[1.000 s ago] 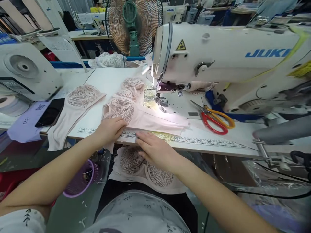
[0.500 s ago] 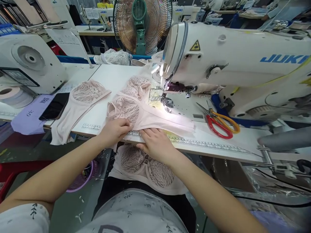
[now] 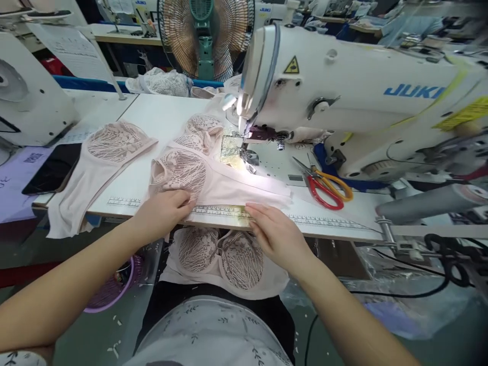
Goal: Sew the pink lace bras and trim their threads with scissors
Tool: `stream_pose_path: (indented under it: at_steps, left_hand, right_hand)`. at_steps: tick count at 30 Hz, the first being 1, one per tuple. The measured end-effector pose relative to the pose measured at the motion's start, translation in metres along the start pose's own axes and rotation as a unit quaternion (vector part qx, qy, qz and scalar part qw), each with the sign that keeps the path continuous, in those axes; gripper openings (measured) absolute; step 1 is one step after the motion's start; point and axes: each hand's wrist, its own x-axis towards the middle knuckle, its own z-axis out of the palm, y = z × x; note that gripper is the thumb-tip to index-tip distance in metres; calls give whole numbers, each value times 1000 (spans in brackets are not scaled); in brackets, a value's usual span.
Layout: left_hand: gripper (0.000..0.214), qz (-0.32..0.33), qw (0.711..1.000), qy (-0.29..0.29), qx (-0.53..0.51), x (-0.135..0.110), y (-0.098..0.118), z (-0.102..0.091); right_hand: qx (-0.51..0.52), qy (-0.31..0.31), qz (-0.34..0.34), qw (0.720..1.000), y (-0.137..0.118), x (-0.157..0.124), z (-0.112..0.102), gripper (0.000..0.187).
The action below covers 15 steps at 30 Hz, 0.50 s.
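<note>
A pale pink lace bra [image 3: 236, 183] lies on the white sewing table, its band stretched out to the right in front of the sewing machine's needle area. My left hand [image 3: 165, 211] is closed at the lower edge of the lace cup, fingers bent and thumb hidden. At the band's lower edge, my right hand [image 3: 282, 236] rests with its fingers stretched out flat over the printed ruler strip [image 3: 229, 212]. Another bra [image 3: 236, 259] with two lace cups lies on my lap below the table edge.
The sewing machine [image 3: 343, 86] stands behind the bra, its lamp lit. Scissors [image 3: 324, 188] with red and orange handles lie right of it. Another pink bra piece [image 3: 102, 162] and a phone [image 3: 53, 168] lie left. A fan [image 3: 206, 40] stands behind; a purple basket [image 3: 114, 290] is below.
My right hand has slid right along the band, away from my left hand, which stays at the cup. The whole view has shifted, so the table's things appear further left.
</note>
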Motion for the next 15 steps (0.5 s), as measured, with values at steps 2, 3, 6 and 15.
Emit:
stream_pose_path:
  at_steps: [2,3,6,15]
  left_hand:
    - [35,10,999,5,30,0,1,-3]
    - [35,15,999,13,41,-1,1,-3]
    - [38,24,997,24,64,0,2,-6]
    - [57,16,996,-21,82,-3,-4,-6]
  right_hand:
    - [-22,-23,24,999,11,-5,-3,32]
    - [-27,-30,36,999,17,-8,-5,32]
    - [-13,-35,62,997,36,-13,-12,31]
    - [96,-29,123,987,73,-10,-32,19]
